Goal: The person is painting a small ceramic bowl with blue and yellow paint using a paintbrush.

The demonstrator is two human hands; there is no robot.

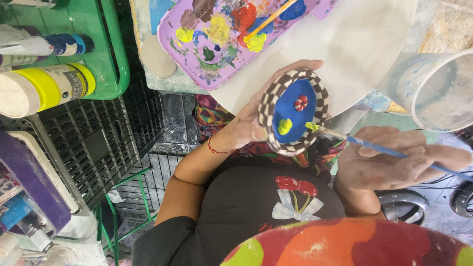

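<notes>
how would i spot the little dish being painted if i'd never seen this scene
Start at the purple palette at the top, then drop to the left hand just below it. It holds the dish: small and round, blue inside with a brown-and-white checkered rim, the only checkered thing in view.

Purple paint palette (217,39) on table — yellow-capped paint bottle (44,88) in green rack (116,59), water cup (436,91) right.

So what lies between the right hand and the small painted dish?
In the head view, only the blue-handled brush spans it, from right hand to dish, its yellow-loaded tip at the rim; left hand holds the dish.
</notes>
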